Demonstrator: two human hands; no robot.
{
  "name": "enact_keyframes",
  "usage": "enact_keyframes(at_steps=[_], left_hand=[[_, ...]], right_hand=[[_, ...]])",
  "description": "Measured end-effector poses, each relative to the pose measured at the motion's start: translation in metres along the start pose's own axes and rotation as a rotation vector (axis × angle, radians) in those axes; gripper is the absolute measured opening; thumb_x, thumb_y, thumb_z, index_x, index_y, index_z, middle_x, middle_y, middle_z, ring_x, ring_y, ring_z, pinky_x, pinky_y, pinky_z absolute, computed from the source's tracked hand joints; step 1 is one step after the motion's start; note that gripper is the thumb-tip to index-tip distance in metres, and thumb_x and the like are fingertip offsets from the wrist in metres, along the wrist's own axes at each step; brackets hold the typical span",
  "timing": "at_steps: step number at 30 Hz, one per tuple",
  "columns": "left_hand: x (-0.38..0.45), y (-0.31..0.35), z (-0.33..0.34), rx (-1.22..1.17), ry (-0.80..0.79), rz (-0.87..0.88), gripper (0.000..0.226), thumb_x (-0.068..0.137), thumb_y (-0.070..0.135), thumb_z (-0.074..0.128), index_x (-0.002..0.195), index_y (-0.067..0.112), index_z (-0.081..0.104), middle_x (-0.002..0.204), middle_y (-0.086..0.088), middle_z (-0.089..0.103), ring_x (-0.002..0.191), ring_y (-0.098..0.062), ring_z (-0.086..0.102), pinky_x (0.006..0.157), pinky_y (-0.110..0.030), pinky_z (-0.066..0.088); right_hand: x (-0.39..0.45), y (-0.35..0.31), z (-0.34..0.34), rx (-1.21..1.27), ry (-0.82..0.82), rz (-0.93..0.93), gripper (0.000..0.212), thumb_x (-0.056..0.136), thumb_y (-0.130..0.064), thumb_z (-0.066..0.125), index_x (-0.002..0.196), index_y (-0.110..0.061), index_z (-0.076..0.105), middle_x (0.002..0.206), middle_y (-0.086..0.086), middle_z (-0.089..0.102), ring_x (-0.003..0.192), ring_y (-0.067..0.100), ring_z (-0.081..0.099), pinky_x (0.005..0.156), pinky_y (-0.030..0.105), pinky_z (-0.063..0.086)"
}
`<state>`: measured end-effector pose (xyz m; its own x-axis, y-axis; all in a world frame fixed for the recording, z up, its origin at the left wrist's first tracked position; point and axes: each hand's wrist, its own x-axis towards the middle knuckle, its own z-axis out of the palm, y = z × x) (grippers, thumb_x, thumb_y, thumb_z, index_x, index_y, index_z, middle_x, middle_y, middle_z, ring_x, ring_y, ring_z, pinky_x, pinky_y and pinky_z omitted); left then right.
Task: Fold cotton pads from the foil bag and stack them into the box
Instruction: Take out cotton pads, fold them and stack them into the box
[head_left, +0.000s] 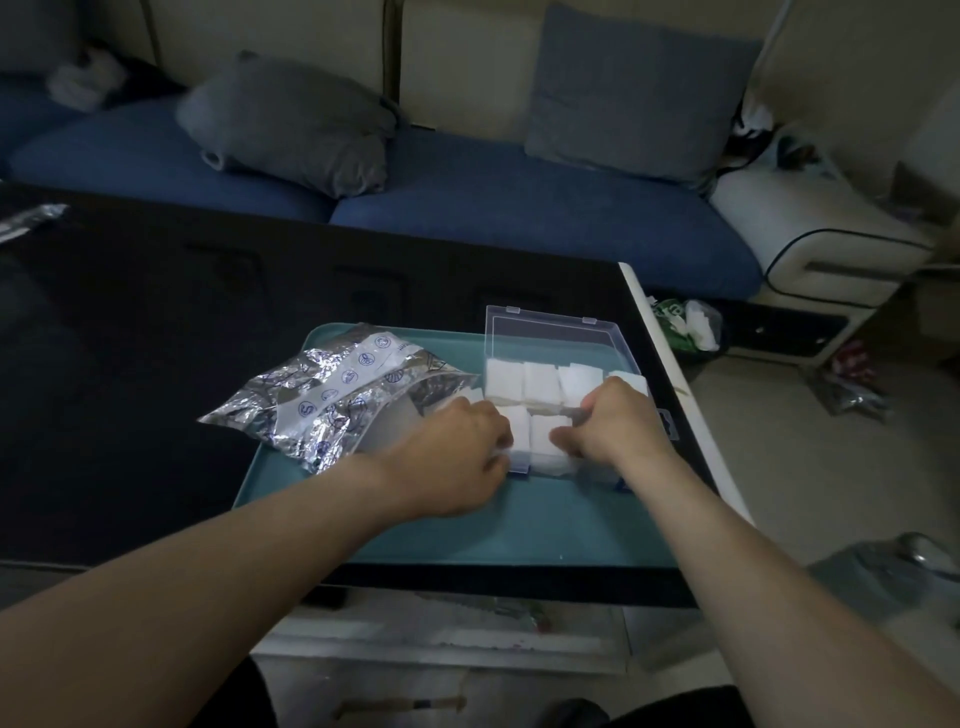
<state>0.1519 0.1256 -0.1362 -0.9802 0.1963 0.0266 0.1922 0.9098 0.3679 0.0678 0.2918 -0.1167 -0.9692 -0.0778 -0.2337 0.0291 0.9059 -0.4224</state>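
Both forearms reach up from the lower corners of the frame toward the middle. Left hand (457, 457) lies knuckles-up at the left edge of the box (550, 332), its fingers curled over a white pad (506, 447) at the box's near left corner; how firmly it holds the pad cannot be told. Right hand (618, 421) lies on the near right part of the box, fingers bent down onto the pads (543, 384) inside; whether it pinches one cannot be told. Folded pads fill the clear box in a far row and a near row, and the lid stands open at the back. Left of the box, touching the left hand, lies the crumpled foil bag (332, 400), mouth toward the box. Box and bag sit on a teal tray (519, 525) at centre, which rests on a dark table (156, 364). Across the top of the frame runs a blue sofa (519, 208) with grey cushions (291, 124).
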Motion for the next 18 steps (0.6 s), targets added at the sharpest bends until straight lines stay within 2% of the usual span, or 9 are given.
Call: enact_keyframes(at_steps=[3, 5, 8, 11, 14, 16, 18], left_hand=[[0.001, 0.0, 0.0, -0.004, 0.007, 0.002, 0.028, 0.096, 0.028, 0.051, 0.116, 0.014, 0.064, 0.122, -0.007, 0.063, 0.113, -0.026, 0.054, 0.099, -0.038, 0.043], [0.002, -0.001, 0.0, -0.006, 0.016, 0.007, 0.028, 0.096, 0.028, 0.051, 0.117, 0.014, 0.064, 0.123, -0.008, 0.063, 0.113, -0.026, 0.054, 0.099, -0.038, 0.043], [0.001, -0.001, 0.0, -0.009, 0.027, 0.013, 0.029, 0.096, 0.028, 0.051, 0.118, 0.013, 0.064, 0.124, -0.008, 0.063, 0.115, -0.026, 0.053, 0.1, -0.037, 0.042], [0.0, -0.001, -0.005, -0.028, 0.102, 0.043, 0.027, 0.095, 0.027, 0.052, 0.114, 0.015, 0.067, 0.118, -0.006, 0.065, 0.11, -0.023, 0.057, 0.097, -0.034, 0.045], [0.0, 0.001, -0.018, -0.119, 0.307, 0.051, 0.019, 0.091, 0.021, 0.055, 0.1, 0.015, 0.071, 0.099, -0.002, 0.067, 0.085, -0.018, 0.061, 0.082, -0.033, 0.05], [0.0, -0.002, -0.031, -0.174, 0.469, 0.038, 0.015, 0.088, 0.018, 0.057, 0.091, 0.014, 0.072, 0.089, 0.0, 0.066, 0.071, -0.011, 0.054, 0.073, -0.026, 0.047], [-0.002, -0.009, -0.046, -0.184, 0.596, 0.001, 0.009, 0.088, 0.014, 0.061, 0.088, 0.014, 0.071, 0.086, 0.001, 0.064, 0.066, -0.005, 0.049, 0.067, -0.012, 0.038]], right_hand=[[-0.004, 0.0, -0.001, -0.014, 0.008, -0.036, 0.014, 0.087, -0.02, 0.075, 0.097, -0.012, 0.07, 0.097, 0.004, 0.063, 0.085, 0.021, 0.056, 0.065, 0.025, 0.039], [-0.005, 0.001, 0.0, 0.008, -0.01, -0.052, 0.004, 0.089, -0.016, 0.072, 0.092, -0.017, 0.071, 0.094, 0.001, 0.061, 0.085, 0.019, 0.055, 0.066, 0.023, 0.038], [-0.005, 0.002, -0.002, 0.013, -0.005, -0.052, 0.016, 0.085, -0.017, 0.075, 0.074, -0.022, 0.064, 0.093, -0.001, 0.065, 0.083, 0.017, 0.058, 0.057, 0.021, 0.037], [-0.004, -0.001, -0.005, -0.046, 0.08, -0.093, 0.006, 0.079, -0.016, 0.076, 0.08, -0.013, 0.071, 0.09, 0.002, 0.07, 0.079, 0.018, 0.063, 0.053, 0.022, 0.04], [-0.003, -0.006, 0.0, -0.05, 0.014, -0.146, 0.005, 0.08, -0.016, 0.075, 0.077, -0.019, 0.072, 0.09, -0.003, 0.071, 0.081, 0.014, 0.064, 0.062, 0.023, 0.045], [-0.001, -0.008, 0.002, -0.116, -0.022, -0.154, 0.011, 0.085, -0.016, 0.068, 0.076, -0.015, 0.072, 0.088, 0.002, 0.073, 0.084, 0.019, 0.069, 0.065, 0.023, 0.048], [0.001, -0.009, -0.003, -0.084, 0.097, -0.21, 0.019, 0.09, -0.013, 0.058, 0.08, -0.011, 0.073, 0.085, 0.005, 0.073, 0.079, 0.02, 0.069, 0.062, 0.023, 0.05]])
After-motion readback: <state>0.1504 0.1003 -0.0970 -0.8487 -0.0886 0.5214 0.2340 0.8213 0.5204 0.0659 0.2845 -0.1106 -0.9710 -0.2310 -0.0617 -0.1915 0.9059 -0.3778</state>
